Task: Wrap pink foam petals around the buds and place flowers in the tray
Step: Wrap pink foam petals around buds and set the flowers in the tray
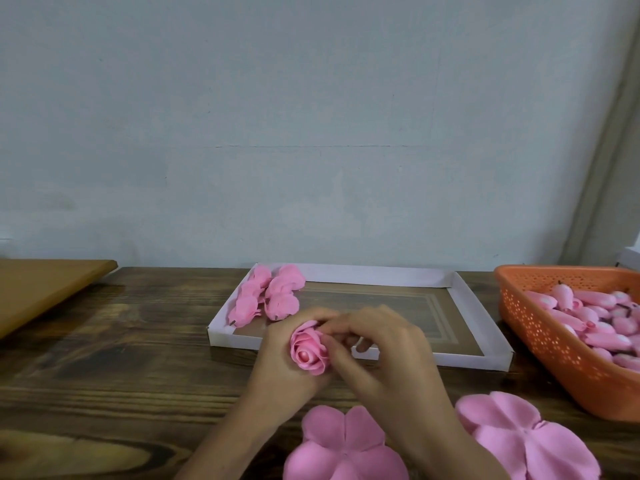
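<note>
A pink foam rose (pixel 308 349) sits between both hands just in front of the white cardboard tray (pixel 464 299). My left hand (pixel 280 362) grips it from below and behind. My right hand (pixel 381 344) pinches its outer petals at the right side, fingers curled. Several finished pink flowers (pixel 268 294) lie in the tray's far-left corner. Two flat pink petal cut-outs lie near the front edge, one in the middle (pixel 343 445) and one to the right (pixel 519 438). An orange basket (pixel 540 327) at the right holds several pink buds (pixel 588 317).
The dark wooden table (pixel 121 358) runs to a pale blue wall behind. A brown board (pixel 41 289) lies at the far left. A grey curtain or pipe (pixel 602 168) hangs at the far right behind the basket.
</note>
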`<state>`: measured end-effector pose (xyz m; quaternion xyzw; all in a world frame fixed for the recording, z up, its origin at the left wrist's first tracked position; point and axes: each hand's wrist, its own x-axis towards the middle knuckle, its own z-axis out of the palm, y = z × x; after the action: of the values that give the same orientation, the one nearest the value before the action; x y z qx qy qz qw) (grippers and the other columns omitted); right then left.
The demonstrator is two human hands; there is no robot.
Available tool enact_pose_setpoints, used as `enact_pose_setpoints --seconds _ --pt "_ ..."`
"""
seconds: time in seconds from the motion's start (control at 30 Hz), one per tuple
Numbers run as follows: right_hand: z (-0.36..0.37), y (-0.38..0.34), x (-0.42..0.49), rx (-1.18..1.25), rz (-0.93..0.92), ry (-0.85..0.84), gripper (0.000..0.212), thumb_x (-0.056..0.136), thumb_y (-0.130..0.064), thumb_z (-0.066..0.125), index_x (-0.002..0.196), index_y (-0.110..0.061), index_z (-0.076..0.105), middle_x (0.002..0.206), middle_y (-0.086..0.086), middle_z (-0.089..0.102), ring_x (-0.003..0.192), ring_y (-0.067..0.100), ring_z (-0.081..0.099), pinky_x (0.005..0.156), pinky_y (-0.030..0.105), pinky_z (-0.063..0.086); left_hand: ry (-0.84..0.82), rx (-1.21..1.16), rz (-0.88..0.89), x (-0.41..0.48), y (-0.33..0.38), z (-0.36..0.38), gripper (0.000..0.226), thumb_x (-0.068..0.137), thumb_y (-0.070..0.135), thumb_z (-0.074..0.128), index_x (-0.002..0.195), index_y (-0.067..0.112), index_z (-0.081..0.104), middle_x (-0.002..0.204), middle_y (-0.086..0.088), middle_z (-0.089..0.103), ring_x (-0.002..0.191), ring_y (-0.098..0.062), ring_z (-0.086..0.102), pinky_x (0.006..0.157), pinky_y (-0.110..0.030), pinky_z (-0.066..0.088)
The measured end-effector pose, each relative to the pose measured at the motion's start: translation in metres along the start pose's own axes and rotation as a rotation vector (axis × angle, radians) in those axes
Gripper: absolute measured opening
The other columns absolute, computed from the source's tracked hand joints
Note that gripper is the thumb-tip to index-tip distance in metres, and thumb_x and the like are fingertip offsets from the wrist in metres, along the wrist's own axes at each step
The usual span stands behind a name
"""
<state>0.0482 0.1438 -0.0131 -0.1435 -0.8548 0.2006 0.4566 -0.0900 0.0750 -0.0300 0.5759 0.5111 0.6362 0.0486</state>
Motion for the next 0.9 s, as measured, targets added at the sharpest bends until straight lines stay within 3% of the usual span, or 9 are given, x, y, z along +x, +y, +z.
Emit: enact_pose_setpoints --seconds 0.17,0.27,0.33,0.4,0.43,0.5,0.57,0.7,0.9 --pt "0.001 0.002 -0.001 0.011 -0.037 -0.008 0.017 0.087 -0.023 0.075 0.098 -0.035 0.079 0.088 -0.024 0.069 0.082 0.005 0.056 0.072 0.024 0.048 0.015 -0.014 -0.009 -0.001 -0.004 -0.002 0.028 0.068 0.014 0.073 0.092 0.028 0.075 0.084 0.011 0.077 0.078 -0.006 0.074 0.07 -0.018 0.057" --pt "0.002 0.003 -0.001 -0.001 -0.026 0.003 0.024 0.083 -0.02 0.08 0.101 -0.037 0.078 0.086 -0.025 0.071 0.085 0.002 0.058 0.071 0.009 0.044 0.032 0.045 0.019 0.0 0.0 0.002 0.039 0.065 0.009 0.075 0.08 0.045 0.072 0.07 0.024 0.069 0.066 0.006 0.066 0.061 -0.007 0.049" --pt "0.004 0.004 -0.003 -0.017 -0.012 0.045 0.032 0.078 -0.013 0.086 0.098 -0.036 0.076 0.084 -0.022 0.07 0.087 0.001 0.061 0.069 0.003 0.042 0.061 0.048 -0.011 -0.002 0.0 0.005 0.028 0.063 0.02 0.074 0.074 0.045 0.07 0.063 0.025 0.064 0.06 0.007 0.061 0.057 -0.006 0.045" --pt "0.007 0.003 -0.004 -0.068 -0.017 0.101 0.031 0.076 -0.013 0.088 0.093 -0.035 0.075 0.082 -0.018 0.066 0.084 0.003 0.063 0.066 0.011 0.047 0.076 0.047 -0.051 -0.003 -0.001 0.007 0.008 0.06 0.031 0.073 0.062 0.033 0.066 0.058 0.019 0.062 0.056 0.003 0.057 0.056 -0.009 0.044" --pt "0.007 0.002 -0.004 -0.076 -0.039 0.12 0.025 0.079 -0.016 0.086 0.093 -0.035 0.075 0.082 -0.017 0.065 0.083 0.005 0.061 0.065 0.016 0.048 0.097 0.051 -0.054 -0.003 -0.002 0.008 0.015 0.059 0.029 0.075 0.057 0.03 0.061 0.056 0.017 0.059 0.054 0.003 0.055 0.056 -0.008 0.043" --pt "0.005 -0.001 -0.003 -0.027 -0.112 0.104 0.011 0.091 -0.028 0.074 0.099 -0.035 0.075 0.086 -0.022 0.065 0.086 0.006 0.057 0.068 0.019 0.047 0.118 0.024 -0.077 -0.002 -0.003 0.009 0.026 0.061 0.013 0.076 0.051 0.031 0.059 0.053 0.018 0.057 0.052 0.005 0.053 0.055 -0.006 0.042" --pt "0.001 -0.003 -0.001 0.026 -0.174 0.024 0.014 0.102 -0.035 0.063 0.113 -0.037 0.072 0.097 -0.026 0.064 0.091 0.008 0.058 0.075 0.023 0.049 0.1 -0.039 -0.123 0.0 -0.004 0.007 0.035 0.064 -0.003 0.074 0.051 0.029 0.067 0.052 0.017 0.06 0.052 0.007 0.055 0.054 -0.007 0.042" --pt "0.001 0.001 -0.002 -0.04 -0.266 -0.084 0.022 0.1 -0.03 0.072 0.121 -0.034 0.073 0.121 -0.02 0.066 0.104 0.008 0.065 0.079 0.031 0.055 0.06 -0.133 -0.241 -0.003 -0.016 0.003 0.05 0.077 -0.034 0.059 0.058 0.013 0.061 0.053 0.008 0.057 0.053 0.003 0.054 0.054 -0.013 0.043" --pt "0.007 0.009 -0.004 -0.158 -0.374 0.005 0.016 0.095 -0.024 0.077 0.109 -0.029 0.08 0.114 -0.011 0.07 0.086 0.013 0.065 0.065 0.032 0.054 -0.027 -0.109 -0.246 0.001 -0.016 0.008 0.029 0.067 0.002 0.058 0.05 0.025 0.065 0.054 0.011 0.052 0.054 -0.004 0.052 0.056 -0.018 0.046"
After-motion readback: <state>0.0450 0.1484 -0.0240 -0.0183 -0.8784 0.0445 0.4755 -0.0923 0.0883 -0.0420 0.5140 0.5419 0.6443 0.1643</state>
